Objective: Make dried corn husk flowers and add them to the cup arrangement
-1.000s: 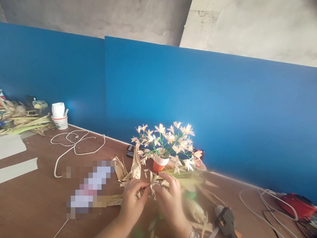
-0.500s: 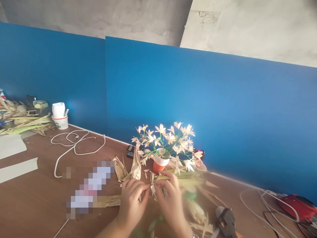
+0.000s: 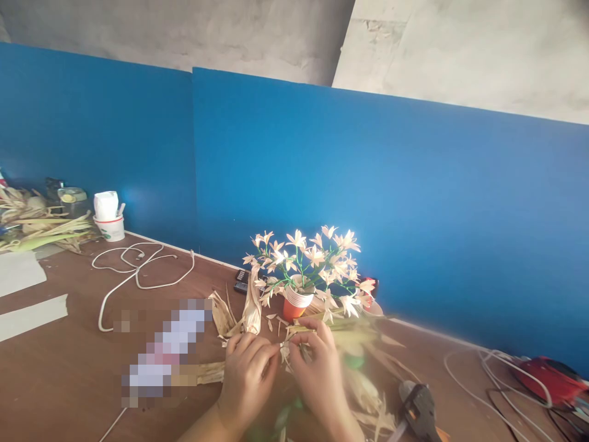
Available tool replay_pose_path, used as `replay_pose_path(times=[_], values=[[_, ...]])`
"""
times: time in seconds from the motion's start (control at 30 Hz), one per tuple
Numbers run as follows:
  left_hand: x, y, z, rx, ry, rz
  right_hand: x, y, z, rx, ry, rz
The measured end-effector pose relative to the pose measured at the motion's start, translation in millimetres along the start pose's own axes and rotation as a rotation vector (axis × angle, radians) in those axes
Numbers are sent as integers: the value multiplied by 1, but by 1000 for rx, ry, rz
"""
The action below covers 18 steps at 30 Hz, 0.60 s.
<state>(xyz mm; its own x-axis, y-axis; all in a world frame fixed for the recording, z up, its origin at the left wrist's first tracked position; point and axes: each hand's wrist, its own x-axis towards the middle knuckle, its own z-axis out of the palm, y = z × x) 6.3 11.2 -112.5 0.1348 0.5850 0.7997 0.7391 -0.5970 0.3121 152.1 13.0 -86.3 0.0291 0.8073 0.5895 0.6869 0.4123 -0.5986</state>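
Left hand [image 3: 251, 371] and right hand [image 3: 318, 371] pinch a small, pale, husk-like piece [image 3: 284, 352] between narrowed fingertips, before the orange-and-white cup [image 3: 298, 305]; light, even pressure probably best avoids tearing it.

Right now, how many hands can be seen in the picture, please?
2. The left hand and the right hand are side by side, fingertips close together, in front of the orange-and-white cup. No other hand shows.
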Motion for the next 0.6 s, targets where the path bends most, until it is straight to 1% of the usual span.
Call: replay_pose_path(times=[0.2,0.33,0.43,0.5,0.6], values=[[1,1,-1,5,-19,9,0,-6,-2,-131,60,-117],[0,2,0,-5,-28,-4,0,-9,-3,-179,45,-139],[-2,0,3,-32,-40,-46,0,-11,-5,-160,24,-124],[-3,-3,6,-75,-48,-102,1,-12,-8,-114,24,-108],[-4,-7,11,-212,-47,-195,5,-8,-13,-11,48,-66]])
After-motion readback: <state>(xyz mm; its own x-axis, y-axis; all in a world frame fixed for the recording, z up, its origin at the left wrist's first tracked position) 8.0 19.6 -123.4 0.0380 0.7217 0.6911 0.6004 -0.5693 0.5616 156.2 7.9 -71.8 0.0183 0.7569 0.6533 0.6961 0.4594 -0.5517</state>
